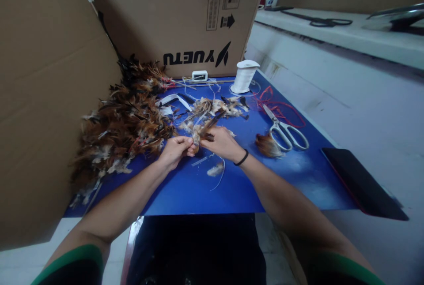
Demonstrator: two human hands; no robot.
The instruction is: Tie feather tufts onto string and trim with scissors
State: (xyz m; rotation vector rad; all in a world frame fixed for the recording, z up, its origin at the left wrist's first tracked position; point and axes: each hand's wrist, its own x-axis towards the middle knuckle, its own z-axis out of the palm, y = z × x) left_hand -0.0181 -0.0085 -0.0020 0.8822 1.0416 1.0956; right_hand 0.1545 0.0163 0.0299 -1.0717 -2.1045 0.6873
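Observation:
Over the middle of the blue table (185, 194), a small bunch of brown and pale feathers (196, 134) is between my two hands. My left hand (176, 149) pinches the bunch from the left. From the right, my right hand (222, 142), with a black band at the wrist, grips the same feathers, fingers closed. Dark tips stick up behind the right hand. Loose feathers (217, 107) lie just beyond the hands, and a pale tuft (215, 170) with a thin white strand lies nearer me. The fingertips partly hide the base of the bunch.
A large feather pile (126, 121) fills the left side beside cardboard. A white spool (244, 77), red string (291, 110), scissors (286, 133) and a brown feather tuft (267, 145) are to the right. A dark phone-like slab (361, 181) lies at the right edge.

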